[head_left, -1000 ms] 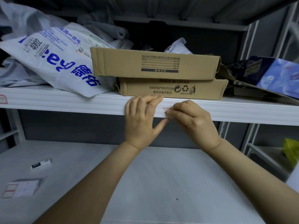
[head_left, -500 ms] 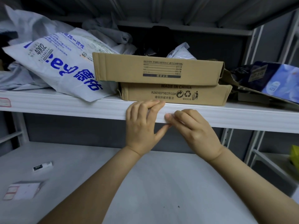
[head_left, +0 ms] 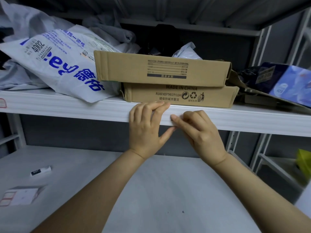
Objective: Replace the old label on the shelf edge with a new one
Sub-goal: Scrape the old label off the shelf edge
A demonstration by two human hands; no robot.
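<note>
left hand (head_left: 146, 126) curled tighter, gripping the shelf edge (head_left: 67, 106); right hand (head_left: 200, 132) bent-fingered, grasp unclear. peel the label slowly.

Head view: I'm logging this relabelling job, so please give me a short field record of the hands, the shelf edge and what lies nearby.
Left hand: fingers bent over the top of the white metal shelf edge, thumb beneath it.
Right hand: index fingertip presses the edge front just right of the left hand; other fingers curled.
Label: hidden by the hands, cannot tell.
Above the edge: two stacked brown cardboard boxes; white plastic mailer bag with blue print to their left.
Lower shelf: white box with red-bordered labels, far left.
</note>
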